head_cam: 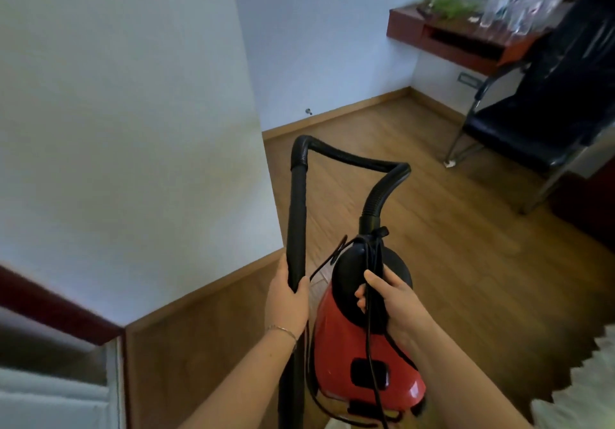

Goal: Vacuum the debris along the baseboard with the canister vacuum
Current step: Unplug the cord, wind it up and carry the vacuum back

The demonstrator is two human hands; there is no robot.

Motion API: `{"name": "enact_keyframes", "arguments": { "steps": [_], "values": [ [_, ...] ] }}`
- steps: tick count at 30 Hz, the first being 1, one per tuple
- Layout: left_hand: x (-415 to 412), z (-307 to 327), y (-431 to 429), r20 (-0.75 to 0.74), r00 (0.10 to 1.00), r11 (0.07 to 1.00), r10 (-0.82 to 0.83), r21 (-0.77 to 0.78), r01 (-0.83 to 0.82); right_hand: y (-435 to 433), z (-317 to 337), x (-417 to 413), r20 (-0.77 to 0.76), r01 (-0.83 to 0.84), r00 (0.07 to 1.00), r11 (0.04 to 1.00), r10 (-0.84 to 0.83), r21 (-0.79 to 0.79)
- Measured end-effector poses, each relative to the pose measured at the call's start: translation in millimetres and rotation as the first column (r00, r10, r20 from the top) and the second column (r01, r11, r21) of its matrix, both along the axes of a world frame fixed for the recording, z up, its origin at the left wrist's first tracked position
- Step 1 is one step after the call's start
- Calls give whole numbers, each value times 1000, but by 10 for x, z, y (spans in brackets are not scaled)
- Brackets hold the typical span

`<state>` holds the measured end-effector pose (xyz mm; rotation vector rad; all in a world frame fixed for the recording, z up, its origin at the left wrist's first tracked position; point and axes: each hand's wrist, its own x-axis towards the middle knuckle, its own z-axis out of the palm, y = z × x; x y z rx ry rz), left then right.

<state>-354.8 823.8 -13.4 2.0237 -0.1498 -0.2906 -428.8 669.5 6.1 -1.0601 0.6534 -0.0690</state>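
Red canister vacuum (362, 355) is hanging off my right hand (387, 299), fingers clenched around the black top handle with the power cord (371, 345) trapped under them, so it's being carried, not rolling on the floor. My left hand (289, 295) is wrapped tight round the black wand (297, 222), which stands nearly upright, long axis running straight up and down, with the ribbed hose (349, 157) looping over from its top back to the canister neck. I can't see the nozzle end, it drops out of view below my wrist.

What matters for the next bit: the baseboard (213, 289) sits to my left and ahead, a wooden strip along the foot of the white wall (133, 129), bending round the outer corner and carrying on along the far wall toward the room's back corner. So the wand hand is the near one, which is handy. I reckon I need to set the canister down on the wood floor (416, 212) first, then tip the wand forward until it lies along the strip.

Room-wise, the floor ahead is open; a black chair (519, 129) with metal legs stands well off to the right, under a red wall shelf (442, 34). Can't honestly make out any debris from up here, too blurry.
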Motion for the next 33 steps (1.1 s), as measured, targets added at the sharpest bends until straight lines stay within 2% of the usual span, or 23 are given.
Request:
{"name": "enact_keyframes", "arguments": {
  "steps": [16,27,33],
  "values": [
    [2627,-51,-2102,-30,996,995,-83,-60,82,-1953,78,2493,-25,102,994,993,-104,-56],
    [4643,47,-3404,-52,988,989,-148,-33,146,-3245,235,4382,-12,186,982,982,-186,-25],
    [5518,-61,-4228,11,986,986,-164,42,163,-4044,117,5368,-26,175,984,984,-174,25]
  ]
}}
